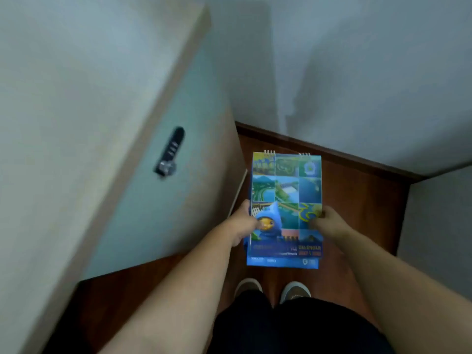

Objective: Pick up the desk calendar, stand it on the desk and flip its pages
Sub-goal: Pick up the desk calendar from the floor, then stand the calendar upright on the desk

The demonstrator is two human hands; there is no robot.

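Observation:
The desk calendar (pixel 286 195) is a blue spiral-bound pad with a grid of landscape photos and a blue cartoon mascot on its cover. It is held in the air in front of me, above the floor, cover facing up, wire rings at the far end. My left hand (pixel 244 222) grips its left edge and my right hand (pixel 328 222) grips its right edge, thumbs on the cover. No desk top is visible in this view.
A pale cabinet (pixel 107 139) with a light blue door and a black combination lock (pixel 169 152) stands at my left. The floor (pixel 365 200) is reddish-brown wood, bounded by grey walls (pixel 370 72) ahead and right. My shoes (pixel 295 291) show below.

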